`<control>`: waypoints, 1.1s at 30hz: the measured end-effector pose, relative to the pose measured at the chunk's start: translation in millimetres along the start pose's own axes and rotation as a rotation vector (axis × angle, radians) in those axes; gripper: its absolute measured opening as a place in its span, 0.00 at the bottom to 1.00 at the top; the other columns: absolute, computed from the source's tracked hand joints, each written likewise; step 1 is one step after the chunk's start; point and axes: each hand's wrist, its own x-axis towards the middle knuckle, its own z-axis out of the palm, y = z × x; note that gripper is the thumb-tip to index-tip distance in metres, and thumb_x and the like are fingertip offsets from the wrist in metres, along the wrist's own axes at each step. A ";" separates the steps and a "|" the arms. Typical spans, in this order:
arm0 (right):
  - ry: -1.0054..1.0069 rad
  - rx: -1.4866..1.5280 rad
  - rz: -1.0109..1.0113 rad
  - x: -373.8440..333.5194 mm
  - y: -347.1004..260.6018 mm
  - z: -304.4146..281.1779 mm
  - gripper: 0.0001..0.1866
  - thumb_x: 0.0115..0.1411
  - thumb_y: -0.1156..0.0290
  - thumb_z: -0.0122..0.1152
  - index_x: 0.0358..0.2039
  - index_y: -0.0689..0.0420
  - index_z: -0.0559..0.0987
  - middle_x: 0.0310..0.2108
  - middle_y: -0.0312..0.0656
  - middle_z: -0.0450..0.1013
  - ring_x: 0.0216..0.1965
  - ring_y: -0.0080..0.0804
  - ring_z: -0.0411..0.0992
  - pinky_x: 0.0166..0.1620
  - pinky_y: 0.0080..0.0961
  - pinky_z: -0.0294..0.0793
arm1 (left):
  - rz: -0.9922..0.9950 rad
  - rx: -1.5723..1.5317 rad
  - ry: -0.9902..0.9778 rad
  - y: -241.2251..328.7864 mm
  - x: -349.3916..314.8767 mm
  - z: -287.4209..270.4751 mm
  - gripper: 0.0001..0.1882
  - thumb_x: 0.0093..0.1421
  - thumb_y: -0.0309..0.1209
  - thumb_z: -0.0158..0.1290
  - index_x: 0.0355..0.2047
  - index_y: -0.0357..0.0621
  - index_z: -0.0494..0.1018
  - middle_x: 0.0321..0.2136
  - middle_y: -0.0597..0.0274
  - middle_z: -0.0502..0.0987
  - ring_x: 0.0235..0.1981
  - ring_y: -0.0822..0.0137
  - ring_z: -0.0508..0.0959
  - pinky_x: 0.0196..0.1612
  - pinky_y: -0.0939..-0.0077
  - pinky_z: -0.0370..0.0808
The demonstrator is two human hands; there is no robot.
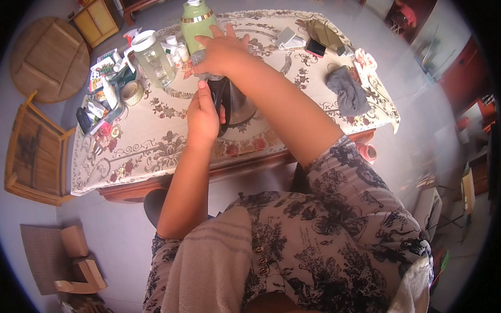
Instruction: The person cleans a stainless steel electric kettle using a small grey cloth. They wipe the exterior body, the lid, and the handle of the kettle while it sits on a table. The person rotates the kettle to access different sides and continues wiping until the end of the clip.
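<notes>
A steel kettle [238,103] with a black handle sat near the middle of the table [151,147], on the floral cloth, just under both hands; it looked tipped, its long axis running roughly from the person toward the far edge, black handle side facing left, though the hands hid most of it. The left hand [202,117] was wrapped around the black handle, fingers closed on it, thumb pointing up-table, forearm rising straight from the lower edge. The right hand [224,53] lay palm-down over the kettle's far end, pressing a grey scrubbing pad [201,61] against it, fingers curled on the pad, arm crossing diagonally from the lower right. Just beyond stood a green thermos [196,23], upright, with a gold band. Left of it was a clear plastic jug [152,56] with a white lid, small white bottles [177,49] between them. Colourful flat packets [101,74] cluttered the left edge beside a tape roll [132,91]. A grey cloth [346,91] lay crumpled at right.
</notes>
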 end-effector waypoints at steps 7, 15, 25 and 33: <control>0.405 0.339 -0.001 -20.9 28.7 37.9 0.36 0.53 0.48 0.59 0.61 0.44 0.66 0.67 0.44 0.51 0.68 0.54 0.42 0.64 0.60 0.40 | 0.026 -0.240 -0.003 -19.0 -0.9 -1.5 0.33 0.68 0.55 0.28 0.28 0.38 0.69 0.12 0.62 0.67 0.13 0.69 0.65 0.20 0.76 0.64; 0.679 0.723 -0.246 -61.2 54.2 84.1 0.31 0.60 0.57 0.55 0.61 0.53 0.62 0.64 0.59 0.48 0.63 0.58 0.50 0.59 0.59 0.51 | -0.025 -0.255 -0.071 -14.8 3.2 -4.5 0.27 0.69 0.49 0.28 0.31 0.42 0.69 0.13 0.62 0.67 0.13 0.70 0.65 0.21 0.77 0.65; 0.589 0.213 -0.153 -44.9 9.4 39.1 0.29 0.55 0.62 0.54 0.59 0.50 0.65 0.65 0.48 0.50 0.66 0.51 0.45 0.64 0.56 0.45 | -0.036 -0.159 -0.126 -20.7 12.5 -12.2 0.27 0.69 0.50 0.28 0.31 0.41 0.69 0.13 0.61 0.69 0.16 0.68 0.67 0.23 0.76 0.66; 0.726 0.734 -0.260 -72.3 65.0 125.3 0.42 0.54 0.61 0.65 0.65 0.56 0.54 0.64 0.63 0.47 0.64 0.61 0.50 0.63 0.41 0.54 | -0.026 -0.230 -0.034 -16.8 9.7 0.4 0.29 0.69 0.49 0.26 0.28 0.39 0.67 0.12 0.61 0.66 0.13 0.67 0.64 0.21 0.74 0.65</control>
